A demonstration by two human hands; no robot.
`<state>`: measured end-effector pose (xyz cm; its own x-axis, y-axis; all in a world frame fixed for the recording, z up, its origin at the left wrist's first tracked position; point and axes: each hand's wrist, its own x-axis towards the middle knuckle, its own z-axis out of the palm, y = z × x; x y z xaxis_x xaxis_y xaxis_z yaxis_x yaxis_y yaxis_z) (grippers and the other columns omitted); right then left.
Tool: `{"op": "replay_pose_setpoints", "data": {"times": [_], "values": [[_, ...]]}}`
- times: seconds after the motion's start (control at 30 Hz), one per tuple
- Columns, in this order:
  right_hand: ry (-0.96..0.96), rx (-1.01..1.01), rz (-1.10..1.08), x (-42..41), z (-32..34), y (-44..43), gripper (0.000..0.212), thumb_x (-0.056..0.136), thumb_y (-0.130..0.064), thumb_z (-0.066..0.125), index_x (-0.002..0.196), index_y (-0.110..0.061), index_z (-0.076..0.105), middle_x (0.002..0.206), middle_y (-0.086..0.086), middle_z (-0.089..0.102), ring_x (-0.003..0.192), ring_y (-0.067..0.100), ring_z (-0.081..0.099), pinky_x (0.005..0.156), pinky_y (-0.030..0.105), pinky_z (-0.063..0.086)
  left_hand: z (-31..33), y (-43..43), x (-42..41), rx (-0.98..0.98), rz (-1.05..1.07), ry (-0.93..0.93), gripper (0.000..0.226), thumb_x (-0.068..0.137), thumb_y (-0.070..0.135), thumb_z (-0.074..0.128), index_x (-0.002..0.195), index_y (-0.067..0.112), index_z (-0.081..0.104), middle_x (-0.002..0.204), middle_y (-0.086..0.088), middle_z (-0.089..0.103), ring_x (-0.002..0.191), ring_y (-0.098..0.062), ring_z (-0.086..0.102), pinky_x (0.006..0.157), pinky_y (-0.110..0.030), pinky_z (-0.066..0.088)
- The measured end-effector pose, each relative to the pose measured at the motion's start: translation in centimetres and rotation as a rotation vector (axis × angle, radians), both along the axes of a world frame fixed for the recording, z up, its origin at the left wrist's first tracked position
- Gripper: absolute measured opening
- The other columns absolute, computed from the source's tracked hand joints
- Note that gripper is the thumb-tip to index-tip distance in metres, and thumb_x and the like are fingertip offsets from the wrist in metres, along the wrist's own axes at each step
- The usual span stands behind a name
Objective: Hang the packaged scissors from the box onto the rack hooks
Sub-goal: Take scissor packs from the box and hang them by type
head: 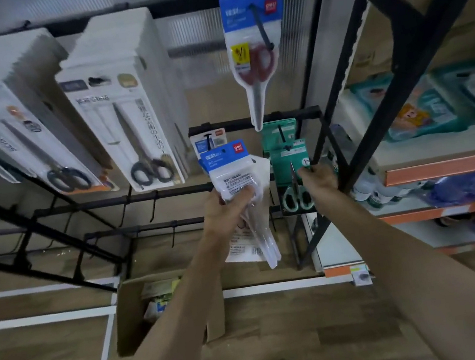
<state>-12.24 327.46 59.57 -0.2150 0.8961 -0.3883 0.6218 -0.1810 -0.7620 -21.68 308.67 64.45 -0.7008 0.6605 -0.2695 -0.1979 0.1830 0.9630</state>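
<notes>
Head-worn, steeply down — near rack (188, 1)

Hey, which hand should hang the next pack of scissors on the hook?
Left. The left hand already grips the blue packs right by the hook; the right hand holds the hanging green pack.

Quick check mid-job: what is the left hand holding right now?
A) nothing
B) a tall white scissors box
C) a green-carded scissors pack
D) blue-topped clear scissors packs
D: the left hand grips the blue-topped clear scissors packs in front of the rack, while the right hand holds the edge of the green-carded pack hanging on its hook.
</notes>
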Motion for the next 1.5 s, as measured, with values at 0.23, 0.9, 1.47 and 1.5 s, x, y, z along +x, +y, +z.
{"op": "replay_pose_setpoints", "data": {"times": [0.23,0.9,1.47,1.5], "values": [[0.033,-0.076,-0.022,-2.6,0.0,2.2,0.032,0.101,-0.024,0.051,0.122,-0.002,0.062,0.109,0.016,0.064,0.092,0.029,0.058,0.073,0.035,0.045,0.0,2.4,-1.4,-0.022,0.038,0.001,0.021,0.091,0.014,0.074,0.111,0.012,0.071,0.102,-0.002,0.077,0.084,-0.011,0.072,0.069,-0.021,0.057],[0.344,0.218,0.187,0.1,6.1,-6.2,0.009,0.097,-0.022,0.063,0.098,-0.022,0.054,0.099,-0.007,0.062,0.090,0.002,0.061,0.073,0.009,0.045,2.0,1.8,-0.6,-0.053,0.037,-0.035,0.023,0.087,0.017,0.078,0.109,0.016,0.071,0.097,0.003,0.076,0.085,-0.010,0.070,0.068,-0.020,0.051],[0.598,0.049,0.225,1.0,17.4,-19.7,0.023,0.082,-0.004,0.078,0.099,-0.017,0.072,0.093,-0.003,0.075,0.084,0.007,0.071,0.076,0.027,0.055,10.2,-12.6,0.0,0.087,-0.087,-0.070,0.030,0.081,0.022,0.085,0.105,0.011,0.072,0.093,-0.004,0.080,0.085,-0.022,0.076,0.075,-0.035,0.059],[0.604,0.028,0.196,0.7,17.6,-21.0,0.026,0.081,-0.005,0.080,0.103,-0.014,0.071,0.096,-0.001,0.076,0.089,0.012,0.072,0.079,0.032,0.056,10.3,-14.2,-0.5,0.094,-0.091,-0.078,0.034,0.080,0.023,0.085,0.108,0.010,0.071,0.097,-0.006,0.079,0.089,-0.025,0.076,0.081,-0.039,0.060]]}}
